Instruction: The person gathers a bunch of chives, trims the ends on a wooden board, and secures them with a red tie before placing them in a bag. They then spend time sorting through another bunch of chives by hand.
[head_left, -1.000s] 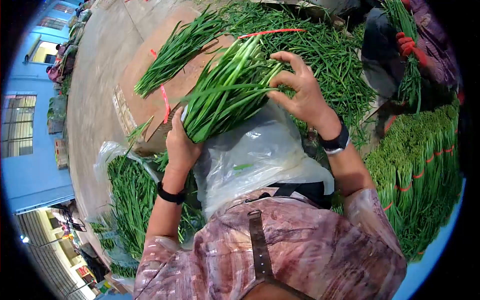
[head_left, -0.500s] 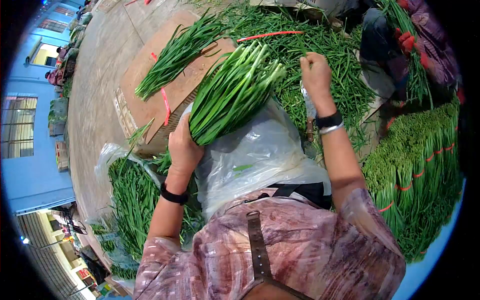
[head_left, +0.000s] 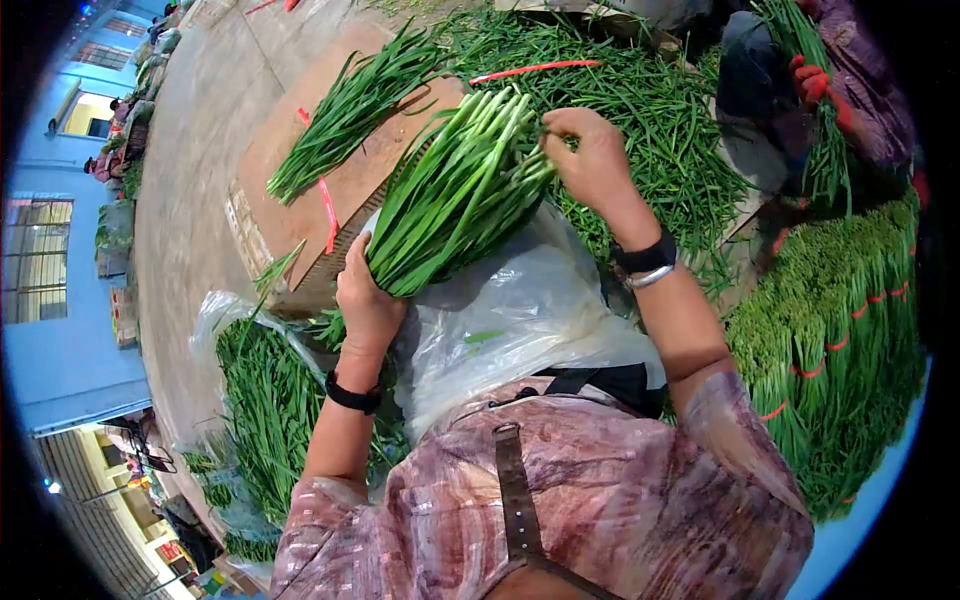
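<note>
A thick bunch of green chives (head_left: 440, 215) lies tilted over my lap, its pale stem ends pointing up and away. My left hand (head_left: 368, 300) is closed around the leafy lower end. At the stem ends on the right side, my right hand (head_left: 592, 165) is closed with thumb and fingers pinched at the outer stalks. Beneath the bunch, a clear plastic sheet (head_left: 500, 320) covers my lap. Beyond my left hand, a smaller bunch of chives (head_left: 355, 115) rests on a brown board (head_left: 260, 160), near a red strip (head_left: 330, 215).
Loose leaves (head_left: 640, 130) cover the ground ahead, with another red strip (head_left: 535, 70) on them. At right stand several tied bundles (head_left: 830, 370). A plastic bag of greens (head_left: 265, 410) is at left. A co-worker's red-gloved hand (head_left: 812, 85) holds greens at upper right.
My right hand has moved left and slightly down, from above the loose leaves to the stem ends of the bunch. My left hand keeps its hold, almost unmoved.
</note>
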